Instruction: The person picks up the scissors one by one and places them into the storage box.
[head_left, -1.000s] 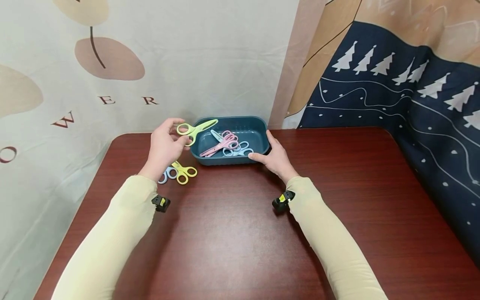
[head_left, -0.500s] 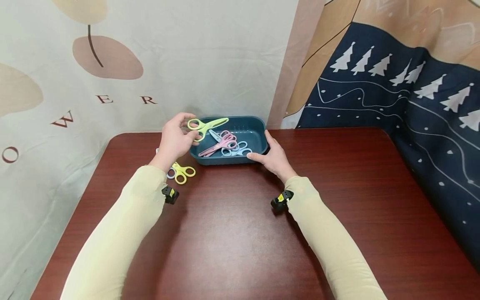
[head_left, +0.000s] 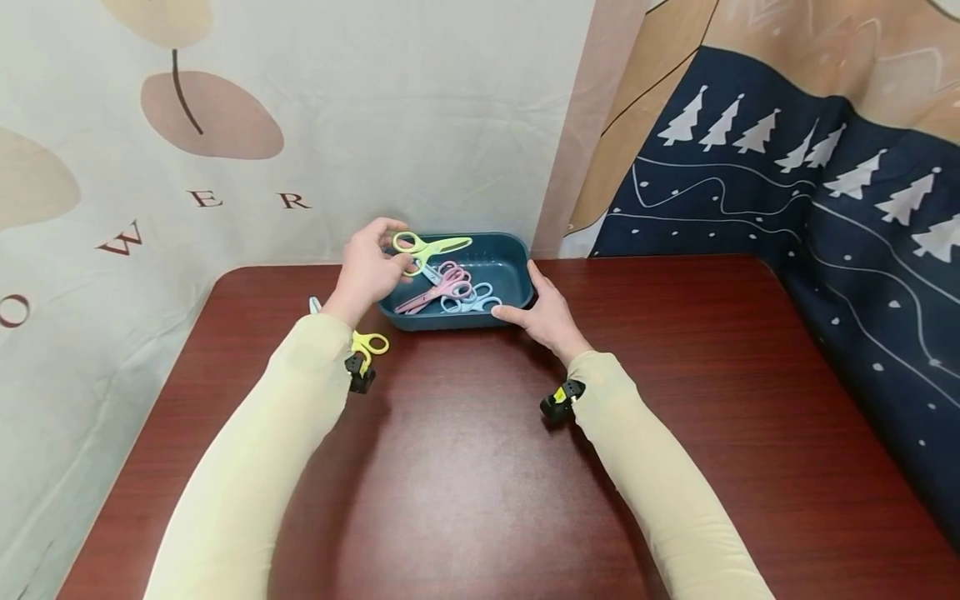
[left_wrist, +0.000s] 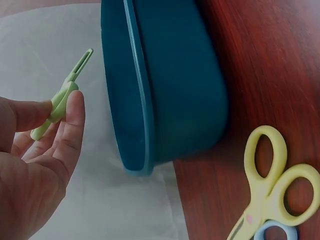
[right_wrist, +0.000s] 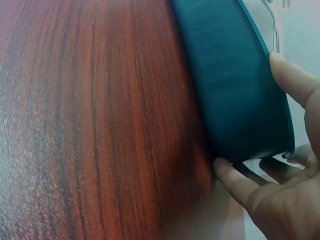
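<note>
My left hand (head_left: pixel 369 271) pinches light green scissors (head_left: pixel 450 245) by the handles, between thumb and fingers, over the left part of a dark teal bin (head_left: pixel 450 323). In the left wrist view these scissors (left_wrist: pixel 65 97) point up, edge-on and apart from the bin's rim. My right hand (head_left: pixel 555 317) grips the bin's right end, its thumb on the front rim and its fingers around the end wall (right_wrist: pixel 240 100). Inside the bin, pink scissors (head_left: pixel 431 296) lie across light blue scissors (head_left: pixel 431 275).
Yellow scissors (left_wrist: pixel 257 200) lie on the brown table (head_left: pixel 450 467) left of the bin, partly hidden by my left wrist. A blue handle (left_wrist: pixel 276 223) shows beside them. A pale printed cloth (head_left: pixel 420 125) hangs behind the bin.
My left hand has moved right with the light green scissors, from the bin's left rim to over its inside. My right hand stays on the bin.
</note>
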